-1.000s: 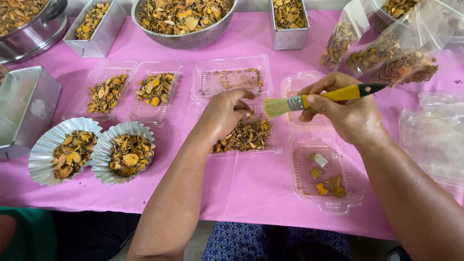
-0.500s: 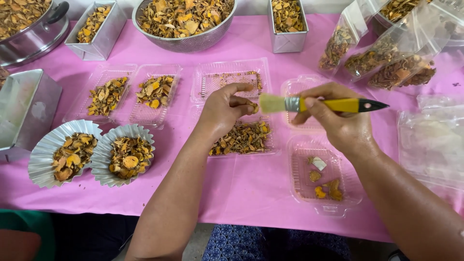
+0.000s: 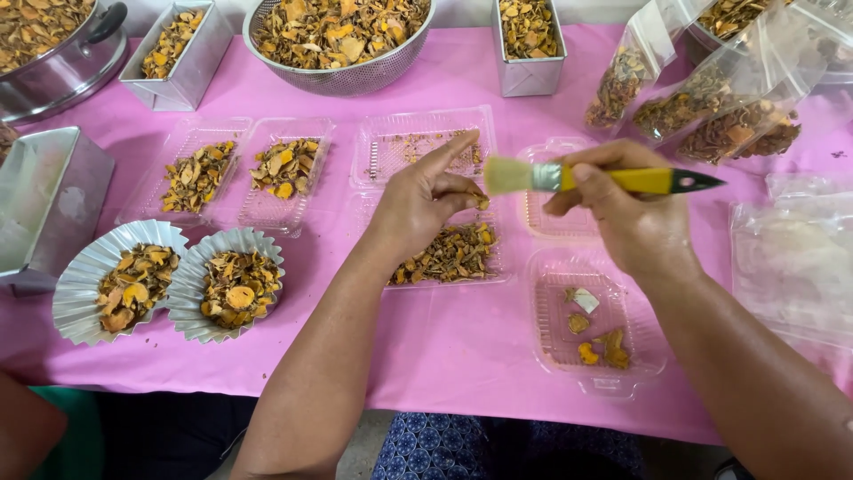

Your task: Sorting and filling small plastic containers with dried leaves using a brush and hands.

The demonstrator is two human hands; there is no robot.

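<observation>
On the pink table (image 3: 444, 356), head view, one entry per item.

Left hand (image 3: 426, 200): over the centre tray (image 3: 449, 258), thumb and fingers pinched on a small dried piece (image 3: 481, 203), forefinger stretched out. The piece is held just above the tray's heap of slices.

Right hand (image 3: 626, 213): clenched round the yellow handle of a brush (image 3: 604, 180); its pale bristles point left, close to the pinched piece, whether touching cannot be told.

Trays: two clear ones, upper left (image 3: 197, 173) and (image 3: 284, 169), each part filled; one behind the left hand (image 3: 418, 142), nearly bare; one at lower right (image 3: 591, 329) with a few odd bits.

Foil cups (image 3: 124, 280), (image 3: 233, 284): filled, at the left edge.

Back row: colander (image 3: 342, 36), metal tins (image 3: 178, 53), (image 3: 529, 40), pot (image 3: 53, 44), all with dried slices; bags (image 3: 711, 98) at upper right.

Risks, as judged:
- The piece is small and held by the tips only; a firm stroke could flick it out, into the heap or off the table.
- Brushed-off dust may fall into the tray below.
- The right forearm hangs over the lower right tray; a drop of the wrist could tip that light tray over the near edge.
</observation>
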